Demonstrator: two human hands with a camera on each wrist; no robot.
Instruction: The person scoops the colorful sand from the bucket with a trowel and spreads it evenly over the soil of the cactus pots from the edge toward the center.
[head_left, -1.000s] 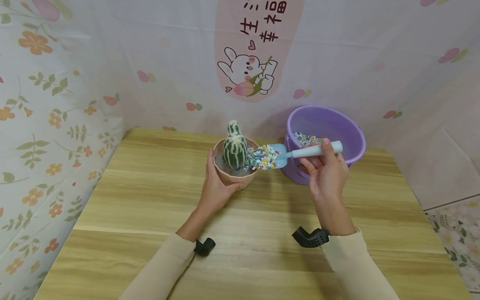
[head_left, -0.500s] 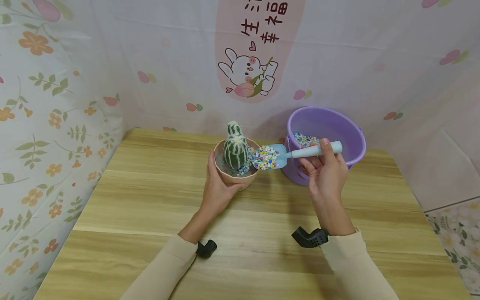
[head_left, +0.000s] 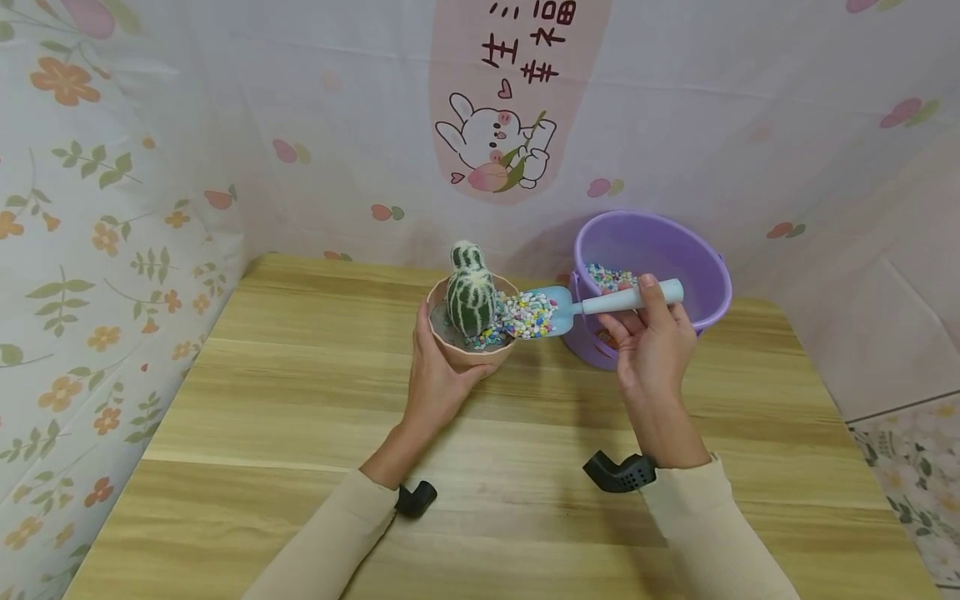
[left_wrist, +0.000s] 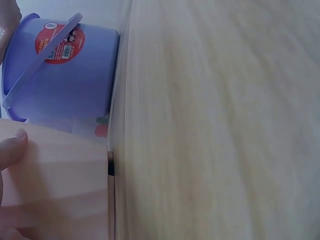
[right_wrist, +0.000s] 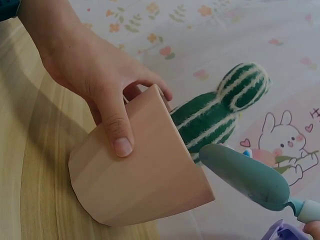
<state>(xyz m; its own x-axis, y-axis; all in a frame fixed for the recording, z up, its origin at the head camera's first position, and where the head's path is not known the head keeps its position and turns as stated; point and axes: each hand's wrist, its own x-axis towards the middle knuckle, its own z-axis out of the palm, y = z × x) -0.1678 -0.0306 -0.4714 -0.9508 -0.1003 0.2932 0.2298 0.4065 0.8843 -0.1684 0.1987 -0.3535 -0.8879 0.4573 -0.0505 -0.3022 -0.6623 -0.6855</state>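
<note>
My left hand (head_left: 438, 383) grips a peach flowerpot (head_left: 471, 358), its thumb on the near side and its fingers round the left. A green cactus (head_left: 471, 304) with white fuzzy stripes stands in the pot, in grey filling. My right hand (head_left: 656, 354) holds a light blue trowel (head_left: 561, 310) by its handle, thumb on top. Multicoloured pebbles (head_left: 531, 315) cover the blade, whose tip reaches over the pot's right rim. Some pebbles lie in the pot beside the cactus. In the right wrist view, the trowel (right_wrist: 250, 175) is seen from its underside near the cactus.
Right behind the trowel stands a purple bucket (head_left: 660, 237) with more pebbles (head_left: 611, 277) inside. Its handle (left_wrist: 42, 60) hangs against the side in the left wrist view. A patterned cloth (head_left: 337, 125) hangs behind the wooden table (head_left: 495, 500).
A few more bright pebbles lie in the pot by the cactus. My left forearm has shifted slightly right. The trowel has stayed nearly in place at the rim.
</note>
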